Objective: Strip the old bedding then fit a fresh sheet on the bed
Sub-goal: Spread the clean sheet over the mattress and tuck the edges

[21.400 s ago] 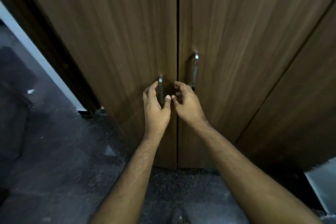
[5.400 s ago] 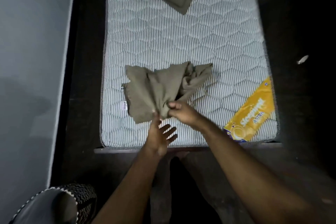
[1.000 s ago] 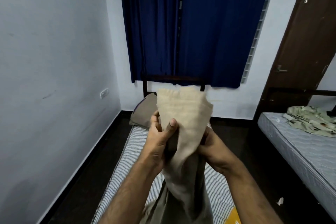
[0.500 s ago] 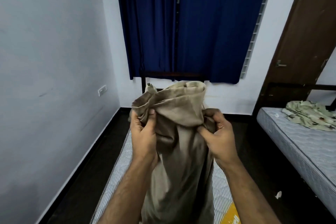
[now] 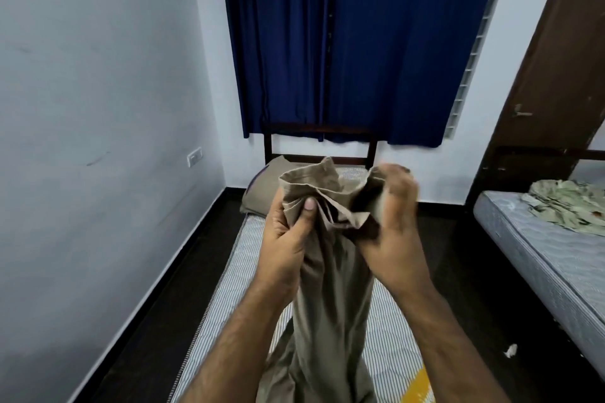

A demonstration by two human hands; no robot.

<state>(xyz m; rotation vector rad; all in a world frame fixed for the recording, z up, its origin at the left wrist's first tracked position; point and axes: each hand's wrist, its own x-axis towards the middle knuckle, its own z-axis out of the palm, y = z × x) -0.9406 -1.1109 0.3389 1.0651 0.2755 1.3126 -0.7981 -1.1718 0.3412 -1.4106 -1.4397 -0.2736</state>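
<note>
Khaki sheet [image 5: 330, 298], one, gripped by two hands: left [image 5: 288, 239], right [image 5: 393, 239]; two mattresses [image 5: 229, 275], one pillow [image 5: 262, 190].

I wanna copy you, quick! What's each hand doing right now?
Left hand: fingers closed on the bunched top of the brown sheet.
Right hand: blurred, but its fingers are curled round the sheet's other top edge.
</note>
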